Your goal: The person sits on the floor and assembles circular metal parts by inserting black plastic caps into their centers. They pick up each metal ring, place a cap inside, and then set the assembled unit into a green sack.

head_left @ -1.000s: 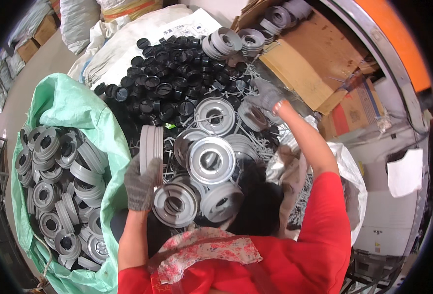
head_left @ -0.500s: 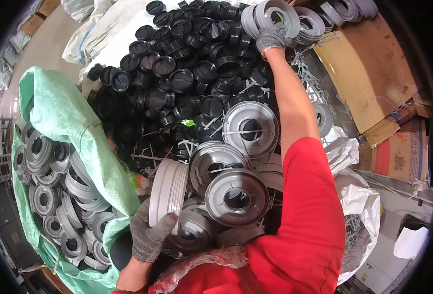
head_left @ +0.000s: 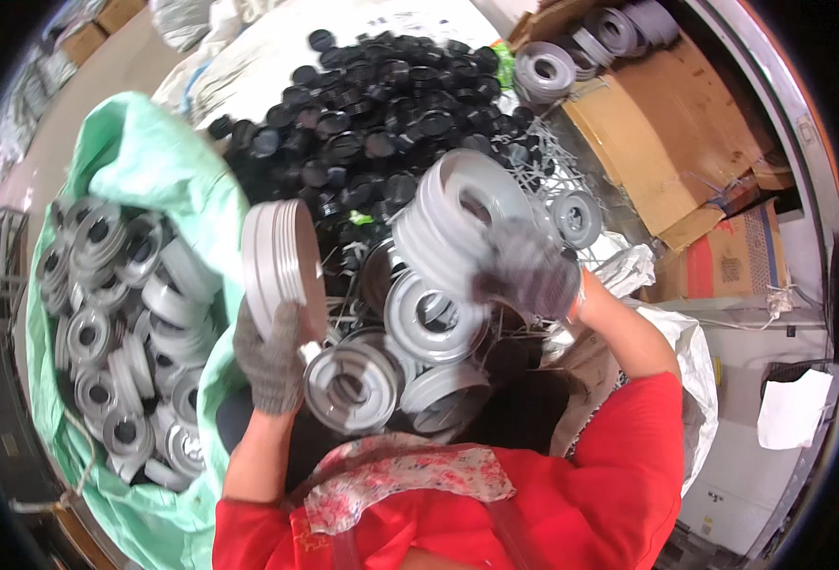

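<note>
In my left hand (head_left: 272, 366), in a grey knit glove, a wide grey plastic ring (head_left: 279, 256) with ridged sides stands on edge, its rim gripped between thumb and fingers. My right hand (head_left: 533, 271), gloved too and blurred by motion, holds several nested grey plastic flanges (head_left: 438, 223) with round central openings. Below them, more grey flanges (head_left: 347, 388) lie heaped in front of my lap. Beyond my hands spreads a big pile of black threaded plastic caps (head_left: 372, 142).
A green woven sack (head_left: 144, 171) full of grey flanges stands open at left. At far right, more flanges (head_left: 545, 71) rest by flattened cardboard (head_left: 667, 133). White plastic strips (head_left: 557, 161) lie scattered beside the caps. A white sack (head_left: 690, 370) is beside my right arm.
My right hand has come back from the far stack toward me, bringing several flanges. My left hand has moved up and a little left, still holding the ring.
</note>
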Available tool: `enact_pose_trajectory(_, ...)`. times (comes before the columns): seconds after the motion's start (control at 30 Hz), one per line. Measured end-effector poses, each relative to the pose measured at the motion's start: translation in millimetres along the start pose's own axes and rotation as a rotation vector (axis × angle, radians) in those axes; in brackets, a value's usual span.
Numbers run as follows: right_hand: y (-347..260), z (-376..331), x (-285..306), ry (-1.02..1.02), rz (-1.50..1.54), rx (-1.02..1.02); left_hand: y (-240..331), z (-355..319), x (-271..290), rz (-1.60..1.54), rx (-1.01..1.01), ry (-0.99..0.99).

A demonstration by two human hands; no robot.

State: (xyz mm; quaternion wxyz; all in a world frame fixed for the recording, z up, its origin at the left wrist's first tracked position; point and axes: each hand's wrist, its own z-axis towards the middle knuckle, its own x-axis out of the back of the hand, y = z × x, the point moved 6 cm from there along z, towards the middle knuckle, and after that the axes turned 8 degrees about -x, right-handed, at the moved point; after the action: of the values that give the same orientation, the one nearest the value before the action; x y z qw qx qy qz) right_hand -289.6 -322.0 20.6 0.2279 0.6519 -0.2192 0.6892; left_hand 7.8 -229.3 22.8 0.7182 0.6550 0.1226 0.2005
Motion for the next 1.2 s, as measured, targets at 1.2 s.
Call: enact_pose_trajectory(1.2,53.9,327.5,-143.1,-0.15,-0.001,-0.534,-128.4,68.5,116.4,1.034,-0.551,0.169)
